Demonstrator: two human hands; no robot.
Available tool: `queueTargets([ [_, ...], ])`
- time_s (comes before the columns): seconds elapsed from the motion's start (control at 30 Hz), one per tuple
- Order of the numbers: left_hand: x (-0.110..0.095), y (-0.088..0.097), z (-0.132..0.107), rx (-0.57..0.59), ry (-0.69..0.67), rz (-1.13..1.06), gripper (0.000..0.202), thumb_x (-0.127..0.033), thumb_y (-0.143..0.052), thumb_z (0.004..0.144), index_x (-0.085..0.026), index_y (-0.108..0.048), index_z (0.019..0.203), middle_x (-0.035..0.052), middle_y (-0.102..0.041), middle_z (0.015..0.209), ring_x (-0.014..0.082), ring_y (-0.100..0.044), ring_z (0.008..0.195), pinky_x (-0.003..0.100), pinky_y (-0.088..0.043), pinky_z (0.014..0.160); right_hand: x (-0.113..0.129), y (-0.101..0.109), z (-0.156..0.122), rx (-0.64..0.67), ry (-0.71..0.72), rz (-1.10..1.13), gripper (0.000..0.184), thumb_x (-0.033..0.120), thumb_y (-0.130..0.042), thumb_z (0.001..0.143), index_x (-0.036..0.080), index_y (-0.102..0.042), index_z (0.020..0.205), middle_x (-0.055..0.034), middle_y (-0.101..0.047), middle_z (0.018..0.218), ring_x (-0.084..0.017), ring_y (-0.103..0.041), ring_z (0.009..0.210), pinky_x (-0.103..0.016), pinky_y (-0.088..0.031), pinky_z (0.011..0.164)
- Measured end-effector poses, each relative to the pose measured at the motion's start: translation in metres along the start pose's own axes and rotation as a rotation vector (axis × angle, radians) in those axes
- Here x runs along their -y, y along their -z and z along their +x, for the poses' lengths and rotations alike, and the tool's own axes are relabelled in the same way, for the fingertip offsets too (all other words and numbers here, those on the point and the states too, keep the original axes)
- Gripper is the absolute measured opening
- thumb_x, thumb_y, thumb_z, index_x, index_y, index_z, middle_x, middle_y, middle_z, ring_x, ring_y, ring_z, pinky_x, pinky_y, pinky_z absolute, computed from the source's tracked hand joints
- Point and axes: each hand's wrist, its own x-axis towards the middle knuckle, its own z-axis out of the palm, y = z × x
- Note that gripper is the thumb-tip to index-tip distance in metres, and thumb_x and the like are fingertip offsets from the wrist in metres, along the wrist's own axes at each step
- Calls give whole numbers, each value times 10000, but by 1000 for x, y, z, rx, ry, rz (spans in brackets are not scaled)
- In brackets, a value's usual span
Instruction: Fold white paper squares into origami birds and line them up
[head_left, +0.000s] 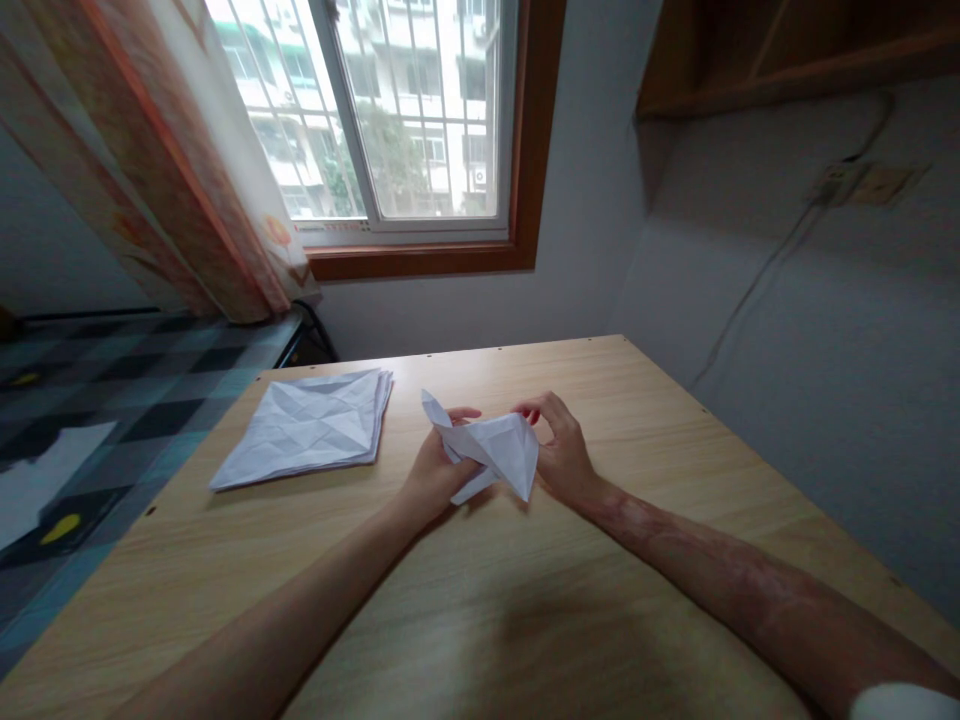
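Observation:
A partly folded white sheet of paper (pixel 499 445) is held just above the wooden table, its pointed flaps sticking out to the upper left and downward. My left hand (pixel 439 465) grips its left side, with the thumb in front and the fingers behind. At the paper's right edge is my right hand (pixel 559 450), its fingers curled and pinching near the upper right corner. Part of those fingertips is hidden behind the paper. To the left of my left hand lies a stack of creased white paper sheets (pixel 315 420).
The wooden table (pixel 450 610) meets the wall below a barred window (pixel 427 130). At left, a checked bed cover (pixel 172 365) carries white paper pieces (pixel 52 475). A curtain (pixel 180 150) hangs above it. A shelf (pixel 825 60) and a cabled socket (pixel 836 185) are on the right wall.

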Motion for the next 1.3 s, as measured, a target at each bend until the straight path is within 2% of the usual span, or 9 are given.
queueTargets([
  [0.13,5,2,3,-99,22,-97,717,-340,-1020,653,-206,-652,1254,20,-754,907,213,-732,781,306,-589,697,-2,5,4,-43,-34,33,164,171,-656,899,238,-734,1027,-59,-739,1097,-270,-670,1090,-398,-521,968],
  [0.23,11,2,4,-172,40,-138,706,-343,-1029,657,-194,-657,1239,59,-794,977,248,-765,846,352,-629,749,-8,5,2,-50,-217,138,105,262,-597,967,227,-695,980,-8,-709,886,-217,-652,841,-313,-503,767],
  [0.33,14,3,6,-254,33,-148,649,-383,-1030,679,-176,-673,1181,116,-820,1096,280,-782,942,405,-652,840,-21,1,0,-86,-384,205,248,424,-566,1031,230,-636,892,30,-613,737,-179,-544,684,-263,-408,612],
  [0.47,11,7,11,-328,-1,-198,634,-457,-1010,715,-177,-687,1182,104,-826,1132,274,-783,988,396,-650,874,-40,-2,1,-134,-474,215,375,561,-573,1018,230,-611,847,19,-614,729,-175,-516,668,-257,-390,584],
  [0.67,1,10,15,-362,51,-223,634,-611,-943,759,-167,-723,1155,97,-836,1095,263,-790,949,349,-640,789,-43,1,5,-47,-533,139,553,722,-572,995,192,-700,901,-43,-720,782,-213,-611,692,-272,-432,572],
  [0.87,-4,11,9,-236,113,-83,625,-682,-903,773,-180,-735,1104,61,-831,964,231,-765,783,292,-584,646,-32,5,11,-44,-533,183,606,679,-847,840,173,-761,1162,-128,-837,1076,-269,-761,875,-318,-587,710],
  [1.0,-10,11,6,-220,92,-27,579,-679,-880,802,-186,-736,1069,53,-827,964,231,-767,757,293,-583,627,-31,6,16,-113,-592,288,650,758,-801,843,127,-786,997,-144,-832,955,-248,-723,754,-300,-538,622],
  [1.13,-15,7,5,-282,104,-64,570,-605,-926,786,-196,-714,1123,97,-838,1115,264,-807,896,341,-640,742,-30,7,20,-164,-608,279,688,813,-746,849,126,-770,885,-109,-792,827,-211,-657,674,-277,-475,575],
  [1.3,-18,6,-6,-63,328,-61,601,-479,-1049,648,-170,-780,1087,150,-852,1114,335,-814,990,431,-672,848,-38,10,27,-201,-578,137,669,831,-696,848,177,-657,710,-40,-665,654,-176,-553,605,-270,-396,545],
])
